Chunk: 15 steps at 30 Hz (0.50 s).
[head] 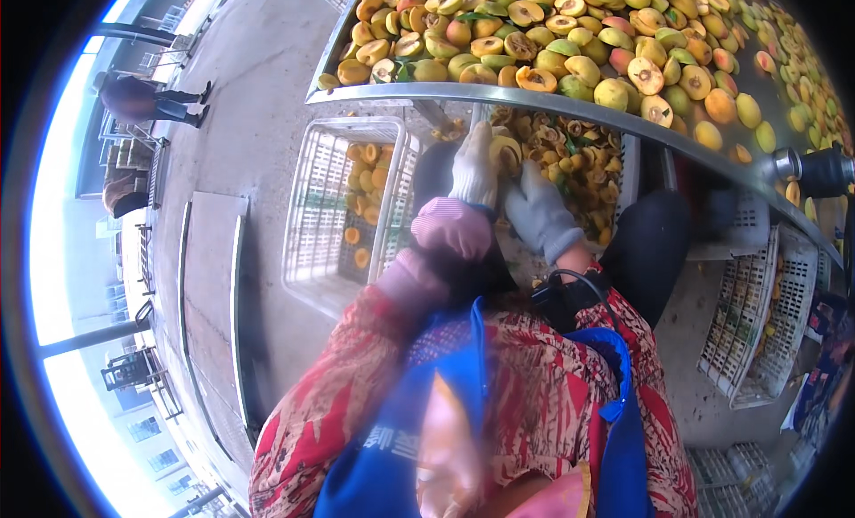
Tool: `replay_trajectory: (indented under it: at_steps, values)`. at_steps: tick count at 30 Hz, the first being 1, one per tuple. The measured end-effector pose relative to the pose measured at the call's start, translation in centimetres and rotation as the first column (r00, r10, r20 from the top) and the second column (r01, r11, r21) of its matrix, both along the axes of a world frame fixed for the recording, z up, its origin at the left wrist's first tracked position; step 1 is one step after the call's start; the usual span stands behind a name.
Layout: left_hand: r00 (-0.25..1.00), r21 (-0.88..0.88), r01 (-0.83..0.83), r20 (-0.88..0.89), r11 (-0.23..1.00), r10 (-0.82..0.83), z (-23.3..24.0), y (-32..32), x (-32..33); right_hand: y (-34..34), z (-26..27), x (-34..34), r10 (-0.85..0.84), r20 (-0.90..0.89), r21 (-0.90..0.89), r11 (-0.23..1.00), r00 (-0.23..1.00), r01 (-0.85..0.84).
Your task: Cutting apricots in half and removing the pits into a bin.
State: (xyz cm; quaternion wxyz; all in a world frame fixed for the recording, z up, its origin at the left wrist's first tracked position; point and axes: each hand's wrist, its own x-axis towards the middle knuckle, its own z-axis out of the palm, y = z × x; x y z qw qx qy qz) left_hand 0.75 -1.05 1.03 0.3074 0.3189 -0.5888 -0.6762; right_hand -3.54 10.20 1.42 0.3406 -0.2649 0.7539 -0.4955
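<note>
My left hand point(474, 167), in a white knit glove, holds a halved stone fruit point(505, 155), apparently an apricot, with its cut face up. Close by on the right, my right hand point(542, 211) wears a grey glove, its fingertips near the fruit's lower edge. Whether it grips anything is hidden. Beneath both hands, a pale crate point(628, 177) holds many pitted-looking scraps and fruit pieces point(581, 160). To the left, a white plastic crate point(334, 277) contains orange fruit halves point(367, 180).
A metal-rimmed table point(461, 90) stands before me, heaped with whole and halved fruit point(534, 43). Crates point(755, 317) stand at right beside patterned cloth point(825, 357). A dark cylindrical object point(825, 172) lies at the table's right. Left are a flat platform point(212, 284) and a standing person point(143, 100).
</note>
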Motion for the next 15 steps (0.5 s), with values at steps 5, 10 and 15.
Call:
replay_trajectory:
  at_steps: [5, 10, 15]
  values:
    - [0.995, 0.223, -0.103, 0.012, 0.969, 0.103, 0.3, 0.8, -1.6, -0.6, -0.1, 0.1, -0.078, -0.029, 0.060, 0.995, 0.997, 0.080]
    - [0.961, 0.193, -0.150, 0.257, 0.970, 0.098, 0.9, 0.8, -2.4, -0.8, -2.8, -1.5, 0.051, -0.097, 0.080, 0.996, 0.994, -0.044]
    - [0.968, 0.294, -0.176, 0.223, 0.940, 0.111, -0.7, 0.3, -2.5, -0.3, -1.1, -2.5, 0.248, -0.129, 0.167, 0.960, 0.960, -0.226]
